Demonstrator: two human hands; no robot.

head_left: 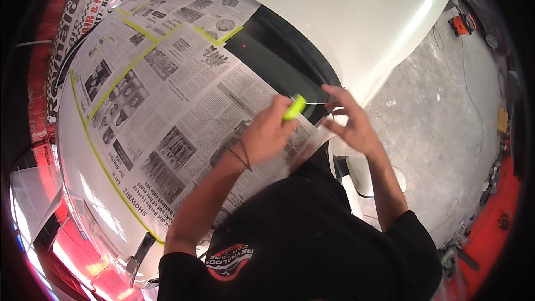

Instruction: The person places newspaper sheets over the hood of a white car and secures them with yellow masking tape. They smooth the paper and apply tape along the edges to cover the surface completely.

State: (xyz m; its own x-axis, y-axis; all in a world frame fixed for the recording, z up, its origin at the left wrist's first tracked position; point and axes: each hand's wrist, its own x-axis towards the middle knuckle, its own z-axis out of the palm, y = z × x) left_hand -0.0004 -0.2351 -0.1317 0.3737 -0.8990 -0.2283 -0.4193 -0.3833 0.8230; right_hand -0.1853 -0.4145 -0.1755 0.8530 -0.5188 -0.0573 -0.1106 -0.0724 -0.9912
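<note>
Near the newspaper's (184, 103) edge, the left hand (268, 131) clasps a probably light tape roll (294, 108), best rim-held; the right hand's (353, 125) hold is unclear.

- Tape roll (295, 107): yellow-green, tilted, in the left grip (268, 129).
- Thin strip (315, 103): stretched from roll toward right grip (354, 125).
- Newspaper sheets (184, 95): printed, spread beneath and beyond left grip, crossed by tape lines (139, 30).

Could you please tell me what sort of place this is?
Most likely a workshop for car body or paint work. Newspaper sheets, fixed with yellow-green tape, cover much of the dark glass of a white car, and an orange piece of equipment stands on the grey floor.
</note>
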